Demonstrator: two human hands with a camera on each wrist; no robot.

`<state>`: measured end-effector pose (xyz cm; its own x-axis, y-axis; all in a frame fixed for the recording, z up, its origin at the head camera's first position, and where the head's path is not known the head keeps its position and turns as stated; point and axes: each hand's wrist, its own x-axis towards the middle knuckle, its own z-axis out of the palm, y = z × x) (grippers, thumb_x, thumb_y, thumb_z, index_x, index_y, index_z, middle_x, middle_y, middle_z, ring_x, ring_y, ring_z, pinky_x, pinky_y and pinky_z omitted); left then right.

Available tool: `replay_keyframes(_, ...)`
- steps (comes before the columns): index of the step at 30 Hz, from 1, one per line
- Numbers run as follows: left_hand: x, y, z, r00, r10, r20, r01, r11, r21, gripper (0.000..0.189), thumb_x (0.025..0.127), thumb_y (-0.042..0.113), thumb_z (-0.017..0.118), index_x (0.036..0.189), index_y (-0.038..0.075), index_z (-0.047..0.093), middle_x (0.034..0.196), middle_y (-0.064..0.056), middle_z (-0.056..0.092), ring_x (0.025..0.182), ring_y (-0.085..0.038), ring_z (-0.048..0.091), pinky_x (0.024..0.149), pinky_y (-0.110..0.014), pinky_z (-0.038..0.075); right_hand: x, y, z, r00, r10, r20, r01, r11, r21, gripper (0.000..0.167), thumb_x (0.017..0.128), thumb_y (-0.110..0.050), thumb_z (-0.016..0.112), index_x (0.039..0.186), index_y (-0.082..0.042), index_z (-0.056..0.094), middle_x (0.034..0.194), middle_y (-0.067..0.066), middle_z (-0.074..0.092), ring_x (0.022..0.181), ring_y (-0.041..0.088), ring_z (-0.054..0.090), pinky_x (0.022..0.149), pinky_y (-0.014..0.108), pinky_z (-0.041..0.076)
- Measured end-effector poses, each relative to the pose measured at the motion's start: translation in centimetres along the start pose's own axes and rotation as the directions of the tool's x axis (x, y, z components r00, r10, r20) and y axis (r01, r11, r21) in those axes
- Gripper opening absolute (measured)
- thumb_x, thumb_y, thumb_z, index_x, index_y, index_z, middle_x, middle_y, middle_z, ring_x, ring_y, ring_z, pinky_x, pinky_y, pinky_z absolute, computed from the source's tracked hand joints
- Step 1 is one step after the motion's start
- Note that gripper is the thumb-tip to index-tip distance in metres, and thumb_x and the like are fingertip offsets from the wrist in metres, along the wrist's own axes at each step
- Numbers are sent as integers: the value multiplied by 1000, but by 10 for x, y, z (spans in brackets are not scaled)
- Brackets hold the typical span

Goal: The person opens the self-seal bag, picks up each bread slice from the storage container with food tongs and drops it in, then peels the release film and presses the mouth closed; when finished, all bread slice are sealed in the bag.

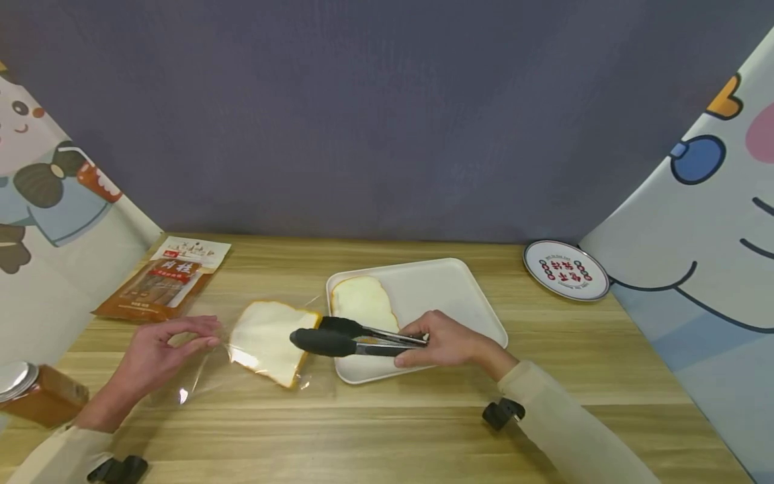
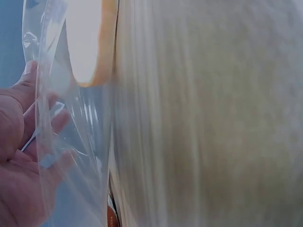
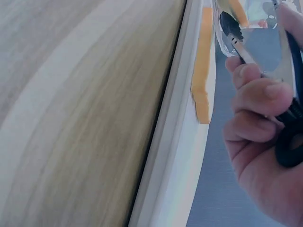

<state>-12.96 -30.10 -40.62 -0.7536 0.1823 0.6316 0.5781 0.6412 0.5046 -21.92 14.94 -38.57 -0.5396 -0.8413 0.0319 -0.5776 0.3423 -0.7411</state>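
Observation:
My left hand (image 1: pixel 160 353) pinches the edge of a clear plastic bag (image 1: pixel 202 376) between thumb and fingers. Inside lies a slice of bread (image 1: pixel 266 343), white with an orange-brown crust. In the left wrist view, the transparent film (image 2: pixel 78 127) passes in front of several fingers. My right hand (image 1: pixel 447 339) grips metal tongs (image 1: pixel 383 343) with black tips, one arm above the other. Those tips overlap the right edge of the bagged slice in the head view. Under the tongs is a white tray (image 1: pixel 435 282) bearing another bread slice (image 1: pixel 363 296) at its left side.
At the back left lies a brown food packet (image 1: pixel 160 282). A lidded jar of reddish-brown contents (image 1: pixel 51 396) is beside my left forearm. A round printed plate (image 1: pixel 566 270) lies at the back right. Walls border the wooden table (image 1: pixel 387 437) at the back and sides.

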Motion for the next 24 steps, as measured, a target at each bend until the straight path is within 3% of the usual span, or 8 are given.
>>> replay_keyframes(11, 0, 0, -3, 999, 27, -37, -28, 999, -21, 38, 55, -19, 80, 76, 13, 72, 87, -12, 71, 93, 3, 62, 80, -8, 44, -6, 1, -3, 996, -19, -91, 5, 988, -153, 23, 81, -47, 72, 84, -25, 67, 62, -17, 51, 55, 0, 43, 50, 19, 37)
replay_keyframes(24, -2, -1, -6, 997, 51, -64, -51, 999, 13, 38, 52, -16, 82, 76, 12, 72, 86, -11, 71, 92, 6, 61, 80, -7, 43, -25, 12, -14, 985, -78, -153, 66, 994, -84, 17, 85, -32, 72, 97, -20, 70, 71, -12, 59, 59, 4, 50, 48, 20, 42)
